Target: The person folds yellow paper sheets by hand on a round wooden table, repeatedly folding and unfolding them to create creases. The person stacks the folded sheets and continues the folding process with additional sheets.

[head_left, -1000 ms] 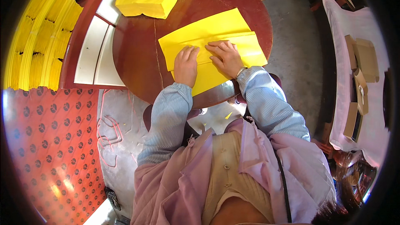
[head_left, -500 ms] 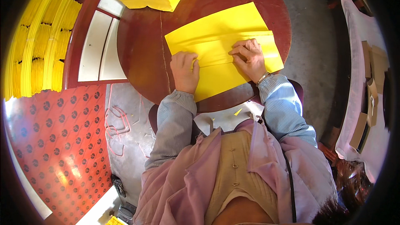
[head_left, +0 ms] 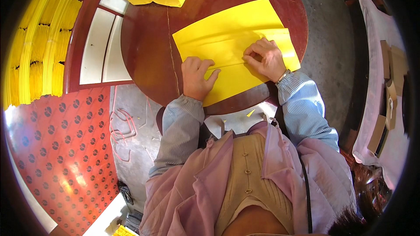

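A yellow paper sheet (head_left: 236, 39) lies on the dark red-brown table (head_left: 148, 57), beside a red dotted mat (head_left: 57, 148).
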Available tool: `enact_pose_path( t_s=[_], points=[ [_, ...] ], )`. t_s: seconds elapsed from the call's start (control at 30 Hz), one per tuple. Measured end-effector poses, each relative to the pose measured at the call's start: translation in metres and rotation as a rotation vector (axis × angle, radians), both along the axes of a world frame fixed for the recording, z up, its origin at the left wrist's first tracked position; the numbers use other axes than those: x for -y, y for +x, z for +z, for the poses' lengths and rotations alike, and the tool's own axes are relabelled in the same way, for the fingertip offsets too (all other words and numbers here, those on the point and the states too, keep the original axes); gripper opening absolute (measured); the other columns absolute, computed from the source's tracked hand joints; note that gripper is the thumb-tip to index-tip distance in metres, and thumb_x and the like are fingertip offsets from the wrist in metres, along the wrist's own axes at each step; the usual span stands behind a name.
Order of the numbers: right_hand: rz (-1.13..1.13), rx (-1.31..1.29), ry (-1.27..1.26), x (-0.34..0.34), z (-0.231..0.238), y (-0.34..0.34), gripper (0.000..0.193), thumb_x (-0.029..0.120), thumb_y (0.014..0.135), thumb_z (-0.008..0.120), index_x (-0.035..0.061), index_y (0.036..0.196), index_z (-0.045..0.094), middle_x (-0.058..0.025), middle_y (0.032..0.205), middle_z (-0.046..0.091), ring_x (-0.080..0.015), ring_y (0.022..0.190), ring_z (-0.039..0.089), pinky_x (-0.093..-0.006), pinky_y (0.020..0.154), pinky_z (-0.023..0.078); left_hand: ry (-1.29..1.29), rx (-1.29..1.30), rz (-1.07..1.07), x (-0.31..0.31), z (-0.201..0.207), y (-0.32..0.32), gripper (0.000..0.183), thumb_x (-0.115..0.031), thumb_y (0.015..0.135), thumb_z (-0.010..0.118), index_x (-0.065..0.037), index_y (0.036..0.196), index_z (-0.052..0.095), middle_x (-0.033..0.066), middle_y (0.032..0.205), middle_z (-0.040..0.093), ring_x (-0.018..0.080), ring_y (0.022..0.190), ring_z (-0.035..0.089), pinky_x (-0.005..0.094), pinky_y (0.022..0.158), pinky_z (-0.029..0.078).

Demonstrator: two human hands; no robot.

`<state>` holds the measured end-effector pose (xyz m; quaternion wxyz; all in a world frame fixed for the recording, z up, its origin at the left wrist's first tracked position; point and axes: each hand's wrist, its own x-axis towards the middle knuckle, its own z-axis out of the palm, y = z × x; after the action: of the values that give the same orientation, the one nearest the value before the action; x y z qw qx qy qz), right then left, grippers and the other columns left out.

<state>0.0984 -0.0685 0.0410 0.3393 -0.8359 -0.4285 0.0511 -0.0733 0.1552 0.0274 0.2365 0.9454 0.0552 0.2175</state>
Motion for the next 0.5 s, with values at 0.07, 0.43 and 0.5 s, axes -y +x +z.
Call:
enact_pose_path(
  t_s=[0.07, 0.43, 0.5],
  points=[
    [0.01, 0.098, 0.077, -0.006, 0.002, -0.002, 0.013, 0.011, 0.079, 0.076, 0.0104, 0.092, 0.078, -0.0053, 0.102, 0.072, -0.026, 0.096, 0.064, -0.0425, 0.089, 0.051, 0.013, 0.028, -0.016, 0.001, 0.0, 0.001, 0.03, -0.021, 0.078, 0.087, -0.011, 0.1, 0.07, 0.0085, 0.106, 0.062, 0.0322, 0.107, 0.059, 0.0478, 0.097, 0.042],
    [0.046, 0.196, 0.065, -0.009, 0.002, -0.01, 0.021, 0.011, 0.077, 0.074, 0.0115, 0.097, 0.079, -0.0047, 0.099, 0.072, -0.0245, 0.095, 0.063, -0.0404, 0.086, 0.05, 0.065, 0.05, -0.053, 0.003, 0.003, 0.002, 0.031, -0.023, 0.078, 0.087, -0.011, 0.096, 0.065, 0.0076, 0.102, 0.063, 0.0312, 0.103, 0.06, 0.0484, 0.098, 0.042],
    [0.038, 0.163, 0.057, -0.004, 0.003, -0.01, 0.021, 0.012, 0.078, 0.074, 0.0116, 0.098, 0.079, -0.0038, 0.097, 0.073, -0.0238, 0.093, 0.064, -0.0396, 0.084, 0.05, 0.078, 0.059, -0.048, 0.003, 0.001, 0.0, 0.031, -0.023, 0.078, 0.086, -0.011, 0.1, 0.068, 0.0073, 0.099, 0.063, 0.0306, 0.101, 0.059, 0.0484, 0.098, 0.042]
  ],
)
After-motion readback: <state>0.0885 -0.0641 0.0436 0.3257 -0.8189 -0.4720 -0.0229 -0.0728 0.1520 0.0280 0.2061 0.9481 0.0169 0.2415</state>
